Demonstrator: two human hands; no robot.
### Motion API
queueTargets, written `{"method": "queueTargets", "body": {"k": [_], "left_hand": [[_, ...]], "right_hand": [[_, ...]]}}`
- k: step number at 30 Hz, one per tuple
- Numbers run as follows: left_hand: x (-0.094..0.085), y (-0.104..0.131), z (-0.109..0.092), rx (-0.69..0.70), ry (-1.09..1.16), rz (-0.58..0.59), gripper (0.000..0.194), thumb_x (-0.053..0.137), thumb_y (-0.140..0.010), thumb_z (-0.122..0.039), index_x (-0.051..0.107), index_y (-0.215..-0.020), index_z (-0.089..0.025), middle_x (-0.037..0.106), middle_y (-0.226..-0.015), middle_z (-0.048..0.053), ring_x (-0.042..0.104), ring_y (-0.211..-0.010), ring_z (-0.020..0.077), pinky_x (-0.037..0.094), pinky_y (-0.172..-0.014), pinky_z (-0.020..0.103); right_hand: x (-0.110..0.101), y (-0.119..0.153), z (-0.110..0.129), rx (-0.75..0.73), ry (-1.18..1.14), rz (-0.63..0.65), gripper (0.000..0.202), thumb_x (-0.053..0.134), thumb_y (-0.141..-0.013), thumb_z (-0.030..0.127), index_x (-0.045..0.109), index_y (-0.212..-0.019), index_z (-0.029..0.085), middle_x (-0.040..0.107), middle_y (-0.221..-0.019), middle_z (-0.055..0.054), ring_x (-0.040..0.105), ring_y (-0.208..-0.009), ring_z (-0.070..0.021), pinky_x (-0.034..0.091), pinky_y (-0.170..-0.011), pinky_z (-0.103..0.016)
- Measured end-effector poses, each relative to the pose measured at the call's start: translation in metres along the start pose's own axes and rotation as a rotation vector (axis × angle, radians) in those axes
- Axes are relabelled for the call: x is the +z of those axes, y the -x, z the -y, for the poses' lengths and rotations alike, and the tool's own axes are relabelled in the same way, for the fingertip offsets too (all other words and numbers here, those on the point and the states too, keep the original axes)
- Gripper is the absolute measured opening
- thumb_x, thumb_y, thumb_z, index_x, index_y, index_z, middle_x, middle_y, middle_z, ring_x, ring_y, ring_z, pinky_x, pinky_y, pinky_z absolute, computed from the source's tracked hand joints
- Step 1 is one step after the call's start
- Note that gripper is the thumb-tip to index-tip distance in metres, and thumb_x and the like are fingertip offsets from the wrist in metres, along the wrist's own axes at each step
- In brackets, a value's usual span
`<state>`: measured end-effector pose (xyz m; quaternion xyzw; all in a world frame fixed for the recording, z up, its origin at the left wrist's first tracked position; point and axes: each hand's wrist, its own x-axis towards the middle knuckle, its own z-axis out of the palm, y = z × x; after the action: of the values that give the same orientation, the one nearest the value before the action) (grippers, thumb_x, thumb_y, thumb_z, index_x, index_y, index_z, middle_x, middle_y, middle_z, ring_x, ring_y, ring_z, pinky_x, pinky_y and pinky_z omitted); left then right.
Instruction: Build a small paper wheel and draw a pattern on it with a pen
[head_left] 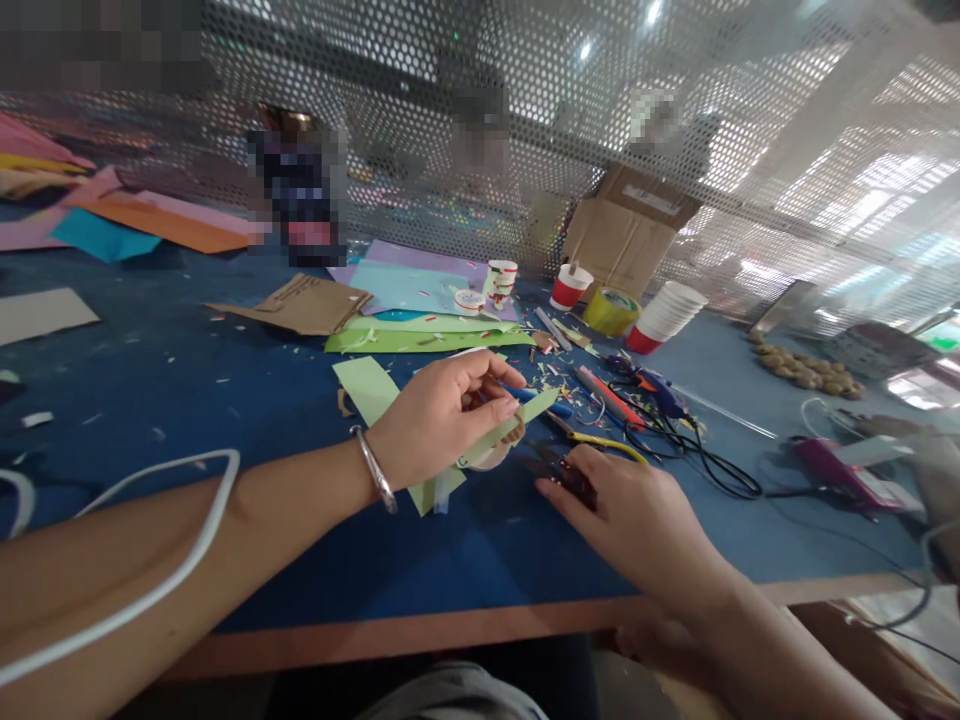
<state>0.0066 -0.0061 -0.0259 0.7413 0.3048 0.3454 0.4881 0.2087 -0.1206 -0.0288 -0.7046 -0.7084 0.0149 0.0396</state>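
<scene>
Near the middle of the table, my left hand (pixel 469 400) has its thumb and fingers closed on a light green paper strip (pixel 540 402). Under that hand sits a small round piece (pixel 491 457) with a white face and a ridged brown cardboard edge, partly hidden by the fingers. A wider pale green paper strip (pixel 367 385) runs beneath my wrist, and a clear piece of tape (pixel 442 495) hangs at its lower end. To the right, my right hand (pixel 622 505) is curled around a dark, blurred object (pixel 576 482) whose kind I cannot make out. A yellow-handled tool (pixel 607 443) lies just beyond it.
Behind my hands lie paper scraps, green sheets (pixel 427 337) and folded cardboard (pixel 300 303). At the right are a glue gun (pixel 660 390) with a looping cable, yellow tape (pixel 611 312), stacked cups (pixel 667 315) and a purple power strip (pixel 847 475). Another person's arm (pixel 930 460) reaches in.
</scene>
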Motion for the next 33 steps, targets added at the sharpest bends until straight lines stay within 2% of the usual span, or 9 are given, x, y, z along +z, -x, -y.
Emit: {"method": "queueTargets", "body": {"k": [4, 8, 10, 14, 18, 22, 29, 31, 33], "left_hand": [[-0.001, -0.002, 0.001, 0.008, -0.016, -0.029, 0.016, 0.068, -0.087, -0.023, 0.065, -0.102, -0.017, 0.072, -0.086, 0.001, 0.072, -0.078, 0.0133, 0.057, -0.07, 0.023], [-0.003, -0.003, 0.002, 0.009, -0.009, -0.043, 0.018, 0.068, -0.087, -0.022, 0.065, -0.104, -0.016, 0.072, -0.084, 0.001, 0.072, -0.076, 0.0128, 0.057, -0.069, 0.022], [-0.003, -0.003, 0.001, -0.004, 0.004, -0.044, 0.018, 0.068, -0.087, -0.021, 0.064, -0.104, -0.016, 0.072, -0.084, 0.001, 0.072, -0.076, 0.0128, 0.057, -0.068, 0.022], [-0.002, -0.003, -0.004, -0.097, 0.082, -0.008, 0.019, 0.065, -0.088, -0.016, 0.061, -0.107, -0.016, 0.073, -0.081, 0.0, 0.073, -0.072, 0.0122, 0.054, -0.06, 0.019], [-0.001, -0.003, -0.009, -0.164, 0.138, 0.016, 0.018, 0.065, -0.088, -0.016, 0.061, -0.105, -0.015, 0.073, -0.08, 0.001, 0.073, -0.074, 0.0131, 0.054, -0.062, 0.02], [-0.001, -0.005, -0.008, -0.207, 0.244, 0.045, 0.02, 0.064, -0.088, -0.017, 0.062, -0.108, -0.017, 0.072, -0.081, 0.0, 0.071, -0.071, 0.0123, 0.054, -0.066, 0.023], [-0.003, -0.006, -0.005, -0.246, 0.234, 0.087, 0.026, 0.061, -0.091, -0.02, 0.06, -0.116, -0.017, 0.069, -0.074, -0.001, 0.064, -0.06, 0.0108, 0.048, -0.053, 0.021], [-0.007, -0.008, -0.003, -0.213, 0.186, 0.048, 0.024, 0.061, -0.089, -0.018, 0.062, -0.113, -0.016, 0.072, -0.077, 0.001, 0.065, -0.06, 0.01, 0.047, -0.051, 0.019], [-0.014, -0.013, -0.001, -0.165, 0.11, -0.038, 0.017, 0.063, -0.088, -0.016, 0.065, -0.104, -0.014, 0.076, -0.084, 0.004, 0.066, -0.062, 0.0092, 0.049, -0.053, 0.018]], "right_hand": [[-0.007, 0.004, 0.005, -0.085, 0.103, -0.043, 0.034, 0.056, -0.094, 0.055, 0.059, -0.081, 0.024, 0.069, -0.072, 0.001, 0.062, -0.059, -0.0188, 0.025, -0.052, -0.03], [-0.017, 0.007, 0.004, -0.194, 0.173, -0.171, 0.033, 0.059, -0.094, 0.055, 0.06, -0.084, 0.023, 0.069, -0.078, 0.0, 0.067, -0.068, -0.022, 0.034, -0.055, -0.032], [-0.024, 0.005, 0.002, -0.259, 0.154, -0.255, 0.033, 0.06, -0.093, 0.056, 0.062, -0.088, 0.023, 0.069, -0.08, -0.001, 0.068, -0.074, -0.0225, 0.04, -0.059, -0.033], [-0.036, -0.009, 0.002, -0.406, 0.046, -0.404, 0.028, 0.062, -0.095, 0.047, 0.066, -0.105, 0.021, 0.071, -0.101, -0.006, 0.068, -0.091, -0.0228, 0.049, -0.073, -0.034], [-0.043, -0.031, 0.009, -0.551, 0.029, -0.339, 0.028, 0.065, -0.094, 0.037, 0.067, -0.117, 0.021, 0.066, -0.12, -0.01, 0.062, -0.106, -0.027, 0.053, -0.084, -0.04], [-0.042, -0.046, 0.014, -0.668, -0.004, -0.324, 0.024, 0.064, -0.094, 0.031, 0.067, -0.113, 0.017, 0.067, -0.118, -0.012, 0.059, -0.106, -0.0277, 0.054, -0.089, -0.045], [-0.032, -0.057, 0.01, -0.806, -0.063, -0.437, 0.015, 0.061, -0.094, 0.015, 0.071, -0.105, 0.017, 0.072, -0.103, -0.009, 0.062, -0.094, -0.0223, 0.053, -0.083, -0.04], [-0.029, -0.058, 0.007, -0.813, -0.09, -0.496, 0.016, 0.062, -0.093, 0.014, 0.071, -0.106, 0.017, 0.073, -0.102, -0.009, 0.062, -0.091, -0.0208, 0.053, -0.082, -0.039], [-0.026, -0.059, 0.005, -0.789, -0.118, -0.552, 0.016, 0.063, -0.093, 0.014, 0.072, -0.107, 0.018, 0.073, -0.101, -0.009, 0.062, -0.089, -0.0202, 0.053, -0.081, -0.038]]}}
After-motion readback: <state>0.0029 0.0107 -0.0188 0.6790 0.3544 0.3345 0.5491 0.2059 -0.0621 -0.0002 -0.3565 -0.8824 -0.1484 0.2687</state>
